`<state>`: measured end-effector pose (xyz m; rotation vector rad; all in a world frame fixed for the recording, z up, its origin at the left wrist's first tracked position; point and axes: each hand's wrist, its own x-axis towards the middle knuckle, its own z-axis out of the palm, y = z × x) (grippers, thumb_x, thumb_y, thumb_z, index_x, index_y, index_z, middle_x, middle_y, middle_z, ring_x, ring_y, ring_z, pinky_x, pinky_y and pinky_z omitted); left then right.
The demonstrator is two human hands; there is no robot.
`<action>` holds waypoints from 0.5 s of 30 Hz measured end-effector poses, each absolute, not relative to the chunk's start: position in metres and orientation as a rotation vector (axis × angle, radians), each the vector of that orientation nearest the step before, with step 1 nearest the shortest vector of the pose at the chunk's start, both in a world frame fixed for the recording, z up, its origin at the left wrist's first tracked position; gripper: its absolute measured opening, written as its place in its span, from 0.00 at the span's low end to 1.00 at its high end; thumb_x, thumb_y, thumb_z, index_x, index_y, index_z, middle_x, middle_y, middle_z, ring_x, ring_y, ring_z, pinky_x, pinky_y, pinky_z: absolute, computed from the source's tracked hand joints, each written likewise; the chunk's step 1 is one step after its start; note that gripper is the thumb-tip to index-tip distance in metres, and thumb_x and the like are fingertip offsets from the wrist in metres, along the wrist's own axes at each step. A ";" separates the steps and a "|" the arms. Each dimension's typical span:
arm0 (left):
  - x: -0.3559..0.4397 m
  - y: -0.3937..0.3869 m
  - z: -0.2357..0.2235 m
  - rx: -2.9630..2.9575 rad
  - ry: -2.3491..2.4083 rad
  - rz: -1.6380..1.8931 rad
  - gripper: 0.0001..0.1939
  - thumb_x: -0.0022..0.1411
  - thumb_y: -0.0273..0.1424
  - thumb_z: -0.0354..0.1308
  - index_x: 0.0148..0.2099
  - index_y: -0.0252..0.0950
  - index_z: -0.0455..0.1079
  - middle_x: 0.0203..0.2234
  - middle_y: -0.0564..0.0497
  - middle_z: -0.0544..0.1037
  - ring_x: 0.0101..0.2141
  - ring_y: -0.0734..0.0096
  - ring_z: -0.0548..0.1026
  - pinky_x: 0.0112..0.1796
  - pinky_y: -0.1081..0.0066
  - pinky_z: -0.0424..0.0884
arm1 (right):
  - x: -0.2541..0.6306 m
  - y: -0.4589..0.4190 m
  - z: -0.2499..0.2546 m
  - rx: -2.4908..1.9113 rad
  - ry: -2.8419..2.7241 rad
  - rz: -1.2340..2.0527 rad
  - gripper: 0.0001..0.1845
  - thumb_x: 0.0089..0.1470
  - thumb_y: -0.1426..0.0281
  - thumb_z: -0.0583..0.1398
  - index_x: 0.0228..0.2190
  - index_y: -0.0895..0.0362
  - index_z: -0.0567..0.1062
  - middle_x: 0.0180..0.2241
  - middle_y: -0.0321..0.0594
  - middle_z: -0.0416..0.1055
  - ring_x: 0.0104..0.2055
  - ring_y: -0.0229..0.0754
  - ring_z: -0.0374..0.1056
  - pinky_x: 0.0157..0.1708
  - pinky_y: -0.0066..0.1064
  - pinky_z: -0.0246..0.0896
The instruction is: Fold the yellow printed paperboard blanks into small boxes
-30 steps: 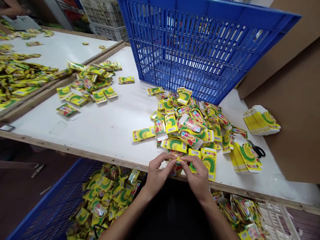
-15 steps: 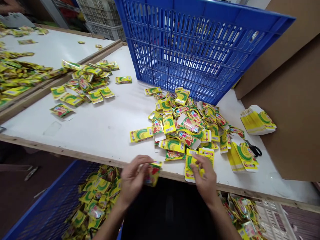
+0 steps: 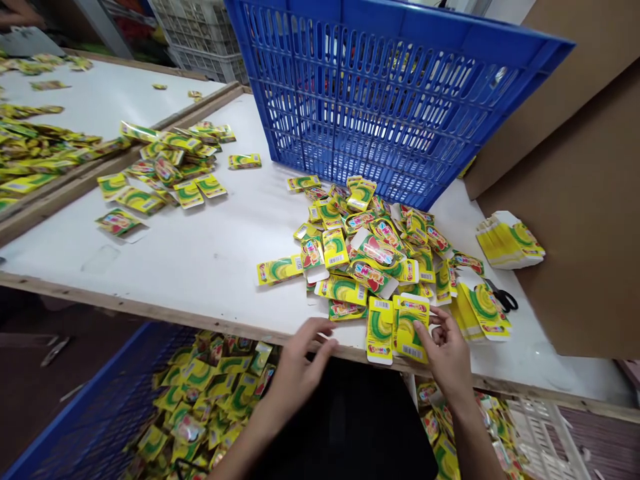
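My right hand (image 3: 446, 353) has its thumb on the face of a flat yellow-green carton (image 3: 413, 323) and its fingers at the carton's right edge. That carton overlaps another one at the table's front edge. Just left of it lies a second flat carton (image 3: 380, 330). My left hand (image 3: 304, 360) is over the front edge, thumb and fingers apart, with nothing visible between them. Beyond both hands spreads a loose pile of small printed cartons (image 3: 383, 250), several with white end flaps showing.
A tilted blue crate (image 3: 390, 100) stands behind the pile. Scissors (image 3: 506, 300) and stacked flat cartons (image 3: 510, 243) lie right, near a cardboard box (image 3: 565, 233). Below the table edge, a blue bin (image 3: 100, 400) holds many packets. Another heap (image 3: 170, 160) sits left.
The packet that was in my left hand is gone from it, and that hand has moved right. My right hand has shifted right and now grips a carton.
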<state>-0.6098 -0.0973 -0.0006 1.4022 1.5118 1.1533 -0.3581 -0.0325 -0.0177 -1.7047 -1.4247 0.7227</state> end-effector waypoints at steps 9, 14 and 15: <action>-0.562 -0.083 -0.011 0.870 1.042 1.366 0.23 0.56 0.30 0.64 0.52 0.40 0.61 0.52 0.44 0.71 0.53 0.59 0.71 0.50 0.62 0.71 | -0.432 -0.062 -0.008 -1.194 -1.914 0.820 0.25 0.58 0.67 0.58 0.57 0.50 0.65 0.52 0.46 0.64 0.55 0.48 0.61 0.54 0.42 0.60; -0.578 -0.079 -0.020 0.904 1.178 1.350 0.22 0.59 0.32 0.62 0.54 0.39 0.63 0.46 0.46 0.75 0.45 0.62 0.75 0.46 0.65 0.71 | -0.431 -0.060 -0.011 -1.061 -2.011 1.012 0.28 0.60 0.70 0.55 0.61 0.47 0.60 0.60 0.45 0.55 0.62 0.48 0.55 0.57 0.42 0.57; -0.582 -0.078 -0.020 0.926 1.208 1.347 0.20 0.60 0.32 0.60 0.54 0.38 0.65 0.45 0.46 0.76 0.44 0.62 0.75 0.46 0.65 0.70 | -0.431 -0.060 -0.012 -1.068 -1.972 1.031 0.26 0.60 0.70 0.55 0.59 0.47 0.63 0.60 0.45 0.56 0.59 0.47 0.58 0.55 0.41 0.59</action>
